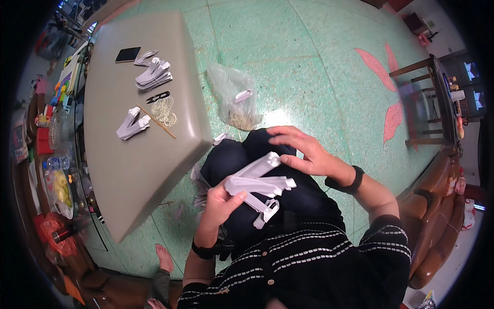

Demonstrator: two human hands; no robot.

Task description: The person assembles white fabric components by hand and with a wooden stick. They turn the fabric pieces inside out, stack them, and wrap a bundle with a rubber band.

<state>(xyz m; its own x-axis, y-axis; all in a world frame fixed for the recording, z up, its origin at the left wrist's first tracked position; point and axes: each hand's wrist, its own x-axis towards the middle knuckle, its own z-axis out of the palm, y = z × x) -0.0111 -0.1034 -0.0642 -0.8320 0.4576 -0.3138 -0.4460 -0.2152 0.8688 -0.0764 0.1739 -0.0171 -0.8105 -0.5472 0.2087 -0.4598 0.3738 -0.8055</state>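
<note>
The pale grey fabric strips (260, 184) lie over the person's lap, fanned into several arms, with the left hand (220, 205) clamped on them near where they meet, thumb on top. The right hand (314, 154) is beside the upper strip's end, its fingers spread apart; whether the thumb touches that end, I cannot tell. For good handling, the left thumb should press firmly at the meeting point so no layer slides, while the right fingers would best take one end at a time, drawing it flat without twisting or creasing. The lower strip's curled end probably snags easiest, so it deserves care. On the padded bench (154, 180), the black thread snips (158, 97) and tangled cream bands (164, 112) sit within easy reach. As for writing, none is readable on the strips or the dark-screened phone (128, 54); the bottle (57, 163) at far left is too small to read.
</note>
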